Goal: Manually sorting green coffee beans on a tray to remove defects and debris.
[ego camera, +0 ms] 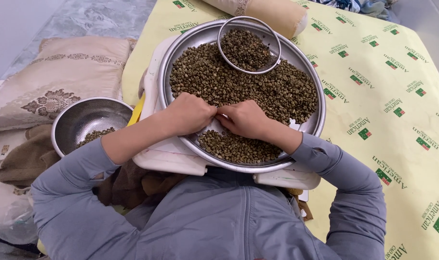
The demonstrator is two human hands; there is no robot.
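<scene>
Both hands on the big steel tray (310, 72), knuckles meeting mid-tray. Left hand (190, 113) and right hand (244, 118) curled, fingertips down in the green beans (258, 86); can't tell if pinching any. Beans fill the far half; smaller pile (231, 146) near edge. Small sieve (248, 45) with beans sits on the far heap. Steel colander (87, 120) left of tray, few beans inside. Pillow (60, 72) far left.

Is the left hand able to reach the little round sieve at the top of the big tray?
Probably yes. The left hand rests on the beans in the big tray, and only loose beans lie between it and the small sieve; nothing blocks the way.
</scene>
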